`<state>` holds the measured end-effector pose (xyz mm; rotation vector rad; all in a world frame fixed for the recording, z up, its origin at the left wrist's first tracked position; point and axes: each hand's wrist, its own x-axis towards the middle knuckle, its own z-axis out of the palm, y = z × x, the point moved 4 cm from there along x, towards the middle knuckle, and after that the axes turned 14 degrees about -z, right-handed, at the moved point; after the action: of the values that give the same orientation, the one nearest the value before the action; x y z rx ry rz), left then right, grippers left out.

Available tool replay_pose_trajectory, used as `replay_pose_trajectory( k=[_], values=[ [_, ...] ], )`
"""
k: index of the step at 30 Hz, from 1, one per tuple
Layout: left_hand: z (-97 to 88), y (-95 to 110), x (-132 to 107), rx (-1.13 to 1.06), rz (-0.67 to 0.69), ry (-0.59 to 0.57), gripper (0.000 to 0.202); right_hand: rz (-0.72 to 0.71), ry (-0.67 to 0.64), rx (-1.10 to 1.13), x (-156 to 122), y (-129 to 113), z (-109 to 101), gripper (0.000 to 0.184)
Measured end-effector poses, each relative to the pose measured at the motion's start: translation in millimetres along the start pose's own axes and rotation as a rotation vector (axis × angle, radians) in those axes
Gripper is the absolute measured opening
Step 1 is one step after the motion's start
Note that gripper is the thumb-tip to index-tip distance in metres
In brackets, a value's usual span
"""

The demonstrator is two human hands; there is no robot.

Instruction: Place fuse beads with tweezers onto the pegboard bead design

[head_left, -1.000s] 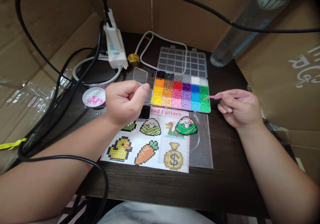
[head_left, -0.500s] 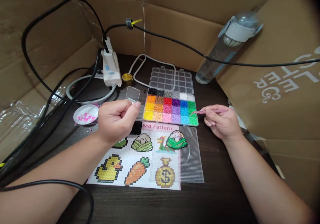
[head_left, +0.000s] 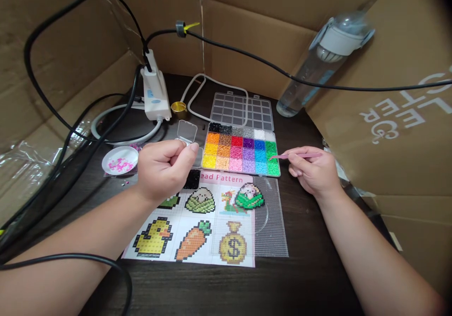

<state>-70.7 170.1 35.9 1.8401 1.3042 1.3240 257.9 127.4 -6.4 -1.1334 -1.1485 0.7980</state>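
Pink tweezers (head_left: 300, 156) are pinched in my right hand (head_left: 314, 172), their bent tip over the green beads (head_left: 273, 158) at the right side of the bead box (head_left: 240, 151). My left hand (head_left: 164, 167) is a closed fist with the thumb on top, above the pattern sheet's upper left; whatever it may hold is hidden. Beside it sits a small clear case of black beads (head_left: 192, 179), partly covered by the hand. A green and white bead piece (head_left: 249, 196) rests on a clear pegboard (head_left: 271, 222), which overlaps the printed bead pattern sheet (head_left: 194, 217).
A white dish (head_left: 122, 160) of pink beads stands at left. Behind are a power strip (head_left: 154, 94), a gold cup (head_left: 179, 109) and a leaning water bottle (head_left: 314, 71). Black cables (head_left: 240, 50) hang across the space, and cardboard walls (head_left: 247, 24) enclose the dark table.
Little differs. The tweezers stay at the green beads with a very slight shift of the tip, and the left fist holds its place. The whole view has moved slightly.
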Motion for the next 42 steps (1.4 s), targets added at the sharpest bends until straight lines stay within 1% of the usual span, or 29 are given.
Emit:
replay_pose_trajectory(
  k=[9, 22, 29, 34, 39, 42],
  values=[
    [0.6, 2, 0, -0.02, 0.04, 0.006, 0.051, -0.007, 0.03, 0.017, 0, 1, 0, 0.023],
    [1.5, 4, 0, -0.002, 0.02, -0.006, 0.05, -0.034, 0.002, -0.08, 0, 5, -3, 0.018],
    [1.6, 4, 0, 0.008, 0.026, -0.005, 0.05, -0.023, 0.01, -0.079, -1, 4, -2, 0.016],
    [1.4, 4, 0, 0.021, 0.006, -0.014, 0.051, -0.034, 0.006, -0.095, -1, 4, -3, 0.019],
    [1.4, 3, 0, 0.026, -0.008, -0.012, 0.053, -0.024, 0.032, -0.031, 1, -1, -1, 0.023],
    [1.6, 1, 0, 0.008, -0.019, -0.013, 0.053, -0.019, 0.025, 0.033, 1, -7, 0, 0.024]
  ],
)
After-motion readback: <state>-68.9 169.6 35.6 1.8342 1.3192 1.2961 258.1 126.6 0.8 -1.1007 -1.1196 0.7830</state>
